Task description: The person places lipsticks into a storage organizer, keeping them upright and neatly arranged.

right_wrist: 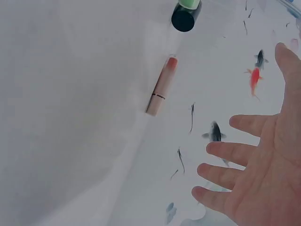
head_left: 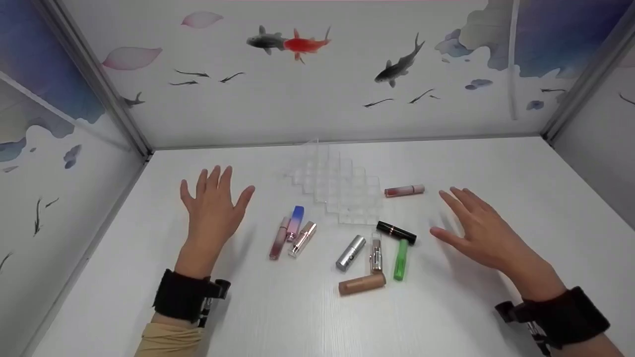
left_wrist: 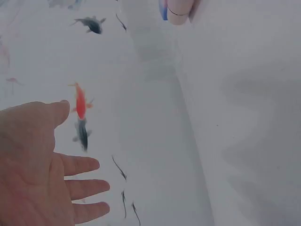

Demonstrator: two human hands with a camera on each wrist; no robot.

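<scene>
My left hand [head_left: 211, 213] hovers over the left part of the table, fingers spread, holding nothing. Over the right part, my right hand [head_left: 478, 230] is also spread and holds nothing. Nearest the left hand lie a pink lip gloss tube [head_left: 280, 239], a blue-and-pink tube [head_left: 295, 223] and a rose-gold lipstick [head_left: 303, 239]. Closest to the right hand are a black tube [head_left: 396, 232], a green tube [head_left: 401, 260] and a pinkish lip gloss [head_left: 404, 191], which also shows in the right wrist view [right_wrist: 161, 87]. A silver lipstick [head_left: 350, 253], a clear-and-silver lipstick [head_left: 376, 254] and a brown tube [head_left: 362, 284] lie between.
A clear stepped organizer [head_left: 340, 183] with several compartments sits at the middle back of the white table [head_left: 278, 317]. Behind it rises a white panel [head_left: 317, 104] printed with fish; similar panels flank both sides.
</scene>
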